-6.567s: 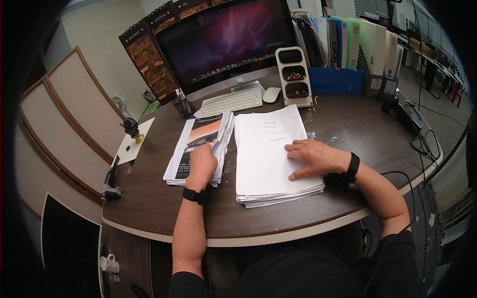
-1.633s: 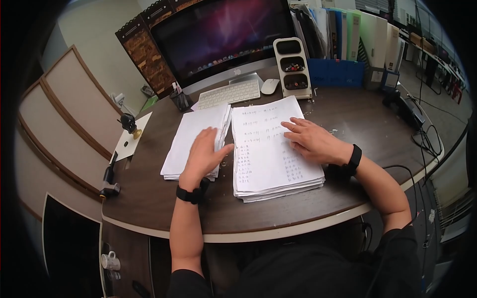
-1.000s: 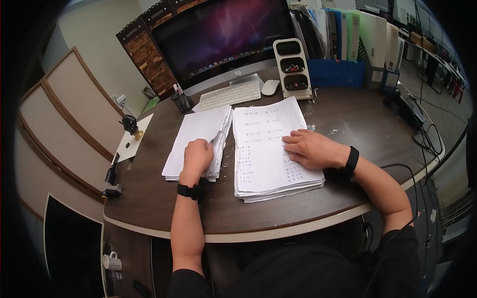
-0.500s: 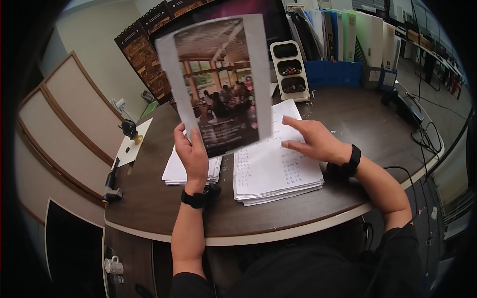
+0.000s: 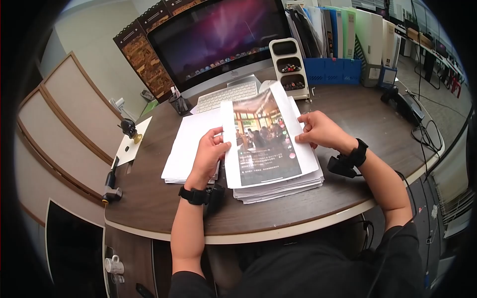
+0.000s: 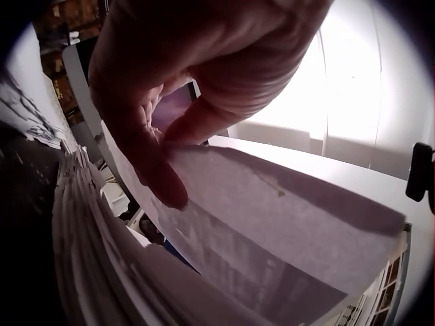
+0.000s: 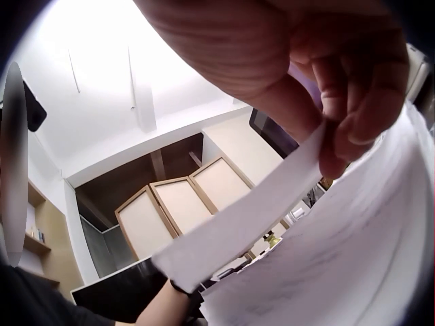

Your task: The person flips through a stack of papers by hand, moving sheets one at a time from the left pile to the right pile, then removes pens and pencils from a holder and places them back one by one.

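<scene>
A printed sheet of paper (image 5: 266,131), with a photo of a room full of people, is held face up over the right paper stack (image 5: 280,192). My left hand (image 5: 204,155) pinches its left edge between thumb and fingers, as the left wrist view also shows with the sheet (image 6: 272,197) bending away below. On the opposite edge, my right hand (image 5: 324,133) pinches the sheet the same way. In the right wrist view the sheet (image 7: 234,221) slants above the stacked pages (image 7: 346,251). A second stack of white paper (image 5: 188,144) lies left, partly behind my left hand.
Behind the paper are a keyboard (image 5: 226,98), a monitor (image 5: 218,42) and a pen cup (image 5: 179,104). A beige three-slot holder (image 5: 289,68) stands at the back, with binders (image 5: 343,35) right of it. A phone (image 5: 402,104) and cables sit at the right edge.
My left hand lifted the printed sheet off the left stack, raised it before the monitor, then lowered it rightward over the right stack. My right hand, open half a second ago, now pinches its right edge.
</scene>
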Demonstrator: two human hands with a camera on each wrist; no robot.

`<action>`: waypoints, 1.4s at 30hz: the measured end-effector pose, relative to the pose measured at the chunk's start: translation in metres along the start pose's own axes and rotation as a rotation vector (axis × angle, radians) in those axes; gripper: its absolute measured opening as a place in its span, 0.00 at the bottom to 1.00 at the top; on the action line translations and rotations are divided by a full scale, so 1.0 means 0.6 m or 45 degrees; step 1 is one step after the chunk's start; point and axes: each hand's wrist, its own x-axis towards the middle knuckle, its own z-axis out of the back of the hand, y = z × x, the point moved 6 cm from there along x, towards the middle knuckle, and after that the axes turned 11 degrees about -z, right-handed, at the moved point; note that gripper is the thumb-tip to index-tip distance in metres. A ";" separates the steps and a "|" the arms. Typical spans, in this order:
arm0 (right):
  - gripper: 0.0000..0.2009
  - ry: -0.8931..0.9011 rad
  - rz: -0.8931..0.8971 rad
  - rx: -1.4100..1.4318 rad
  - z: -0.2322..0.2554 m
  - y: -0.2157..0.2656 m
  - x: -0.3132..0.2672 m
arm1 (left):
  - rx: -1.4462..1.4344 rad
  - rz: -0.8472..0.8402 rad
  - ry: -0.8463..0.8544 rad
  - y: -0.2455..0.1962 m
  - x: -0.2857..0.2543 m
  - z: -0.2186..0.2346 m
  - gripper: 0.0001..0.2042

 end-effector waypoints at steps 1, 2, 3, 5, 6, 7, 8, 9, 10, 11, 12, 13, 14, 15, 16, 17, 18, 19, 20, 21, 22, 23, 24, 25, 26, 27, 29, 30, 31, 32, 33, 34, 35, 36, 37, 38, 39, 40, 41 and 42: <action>0.22 -0.002 0.003 -0.001 0.001 0.006 -0.006 | 0.091 0.063 0.105 0.004 0.001 -0.002 0.27; 0.20 0.002 -0.008 -0.123 0.000 0.011 -0.013 | 0.091 0.078 0.113 0.008 0.000 -0.003 0.27; 0.19 0.007 -0.021 -0.244 -0.002 0.014 -0.018 | 0.092 0.078 0.113 0.011 0.000 -0.006 0.27; 0.18 0.008 -0.042 -0.290 -0.004 0.012 -0.018 | 0.187 0.107 0.128 0.011 -0.005 -0.016 0.28; 0.22 -0.014 -0.008 -0.361 -0.006 0.009 -0.015 | 0.197 0.086 0.133 0.016 -0.004 -0.016 0.29; 0.27 -0.038 0.026 -0.432 -0.007 0.007 -0.013 | 0.196 0.088 0.133 0.019 -0.004 -0.016 0.29; 0.27 -0.039 0.027 -0.433 -0.008 0.003 -0.012 | 0.258 0.092 0.138 0.021 -0.004 -0.016 0.29; 0.27 -0.072 0.052 -0.470 -0.009 0.002 -0.012 | 0.320 0.095 0.143 0.021 -0.002 -0.015 0.29; 0.27 -0.106 0.078 -0.509 -0.008 0.002 -0.013 | 0.320 0.091 0.141 0.017 -0.003 -0.017 0.29; 0.27 -0.107 0.081 -0.511 -0.009 0.000 -0.011 | 0.343 0.096 0.125 0.012 -0.005 -0.020 0.30; 0.20 -0.168 0.094 -0.574 -0.006 -0.002 -0.011 | 0.365 0.103 0.109 0.010 -0.007 -0.021 0.30; 0.15 -0.226 0.106 -0.638 -0.004 -0.001 -0.012 | 0.362 0.105 0.106 0.013 -0.007 -0.019 0.30; 0.15 -0.222 0.104 -0.640 -0.004 0.000 -0.014 | 0.398 0.075 0.093 0.014 -0.005 -0.017 0.31; 0.14 -0.208 0.086 -0.633 -0.003 0.002 -0.016 | 0.434 0.044 0.081 0.014 -0.004 -0.015 0.31; 0.14 -0.195 0.068 -0.625 -0.003 0.004 -0.018 | 0.433 0.044 0.081 0.015 -0.005 -0.016 0.31; 0.14 -0.196 0.068 -0.625 -0.004 0.002 -0.017 | 0.467 0.035 0.070 0.014 -0.005 -0.014 0.31; 0.14 -0.226 0.094 -0.642 -0.004 0.002 -0.017 | 0.502 0.024 0.060 0.011 -0.004 -0.013 0.31; 0.13 -0.256 0.120 -0.659 -0.004 0.003 -0.016 | 0.503 0.020 0.062 0.013 -0.001 -0.011 0.31; 0.13 -0.259 0.120 -0.659 -0.005 0.000 -0.013 | 0.533 -0.003 0.059 0.016 0.001 -0.007 0.31; 0.13 -0.289 0.151 -0.671 -0.004 -0.001 -0.012 | 0.563 -0.023 0.055 0.018 0.002 -0.005 0.31; 0.13 -0.317 0.182 -0.684 -0.005 0.000 -0.013 | 0.562 -0.021 0.055 0.017 0.002 -0.006 0.31; 0.13 -0.313 0.180 -0.685 -0.005 0.000 -0.015 | 0.556 -0.024 0.051 0.014 0.001 -0.007 0.31; 0.13 -0.308 0.171 -0.698 -0.004 0.002 -0.018 | 0.550 -0.027 0.045 0.012 0.000 -0.008 0.31; 0.13 -0.305 0.163 -0.710 -0.004 0.004 -0.020 | 0.549 -0.026 0.043 0.011 -0.003 -0.008 0.31; 0.13 -0.305 0.165 -0.712 -0.005 0.003 -0.020 | 0.548 -0.042 0.018 0.007 -0.004 -0.006 0.30; 0.13 -0.334 0.198 -0.736 -0.005 0.003 -0.022 | 0.548 -0.059 -0.007 0.004 -0.003 -0.004 0.29; 0.13 -0.362 0.232 -0.761 -0.004 0.010 -0.025 | 0.675 -0.123 -0.016 0.000 0.002 0.004 0.26; 0.13 -0.412 0.225 -0.813 -0.002 0.015 -0.027 | 0.801 -0.181 -0.023 -0.003 0.002 0.009 0.24; 0.12 -0.460 0.216 -0.865 -0.002 0.019 -0.029 | 0.800 -0.177 -0.025 0.000 0.002 0.013 0.24; 0.12 -0.455 0.214 -0.866 -0.005 0.018 -0.030 | 0.836 -0.253 -0.030 -0.004 0.004 0.014 0.22; 0.12 -0.518 0.259 -0.875 -0.004 0.022 -0.033 | 0.872 -0.331 -0.036 -0.009 0.004 0.014 0.19; 0.12 -0.583 0.305 -0.882 -0.002 0.027 -0.036 | 0.816 -0.245 -0.029 -0.017 -0.001 0.006 0.19; 0.12 -0.584 0.307 -0.881 -0.004 0.027 -0.037 | 0.818 -0.246 -0.031 -0.017 -0.001 0.005 0.19; 0.12 -0.555 0.411 -0.825 -0.008 0.031 -0.040 | 0.816 -0.249 0.032 -0.016 -0.001 0.000 0.19; 0.13 -0.526 0.513 -0.768 -0.011 0.035 -0.041 | 0.814 -0.252 0.096 -0.020 -0.001 -0.008 0.20; 0.13 -0.528 0.512 -0.766 -0.012 0.029 -0.034 | 0.848 -0.214 0.180 -0.025 -0.004 -0.014 0.22; 0.15 -0.448 0.703 -0.769 -0.023 0.029 -0.030 | 0.849 -0.213 0.184 -0.030 -0.006 -0.017 0.22; 0.17 -0.364 0.893 -0.770 -0.034 0.039 -0.037 | 0.831 -0.196 0.295 -0.029 -0.009 -0.027 0.23; 0.17 -0.363 0.890 -0.769 -0.033 0.040 -0.039 | 0.812 -0.178 0.404 -0.024 -0.014 -0.035 0.25; 0.20 -0.207 0.822 -0.834 -0.043 0.039 -0.036 | 0.811 -0.176 0.405 -0.023 -0.016 -0.036 0.25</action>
